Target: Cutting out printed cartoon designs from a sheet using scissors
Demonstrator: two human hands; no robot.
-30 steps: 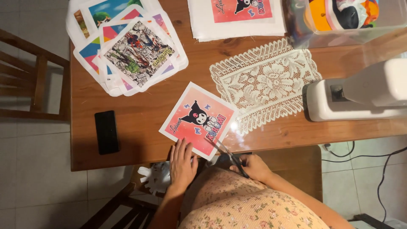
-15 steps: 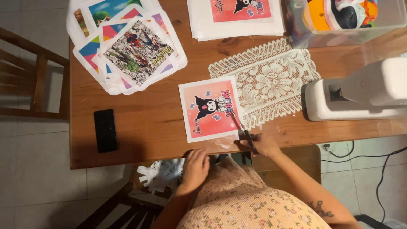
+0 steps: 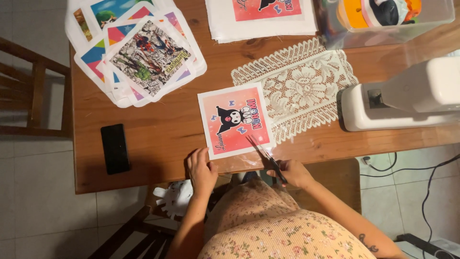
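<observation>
Wooden table (image 3: 158, 129) over pale floor tiles, seen from straight above. Left hand (image 3: 201, 168) at the table's near edge, fingers spread and pressed flat on the lower left corner of a pink printed fabric square (image 3: 236, 120), white-bordered, with a dark cartoon figure at its middle. Right hand (image 3: 293, 172) at 3 o'clock from the left, closed around the dark handles of a pair of scissors (image 3: 266, 156), blades reaching up toward 11 o'clock onto the square's lower right edge; whether blades parted or closed, cannot tell. Fabric square lying flat, slightly tilted, its right side overlapping a cream lace doily (image 3: 297, 88). White crumpled scrap (image 3: 175, 196) just below the table edge, at 7 o'clock from the left hand, beside a floral dress. Black phone (image 3: 115, 148) flat on the wood at 9 o'clock from the square, well apart. Fanned stack of printed squares (image 3: 139, 52) at 11 o'clock. Another white pile (image 3: 261, 17) with a pink print at 12 o'clock, at the far edge. White sewing machine (image 3: 402, 96) at 3 o'clock, touching the doily's right side. Clear plastic box (image 3: 388, 17) at 1 o'clock. Wooden chair (image 3: 33, 91) off the left side.
</observation>
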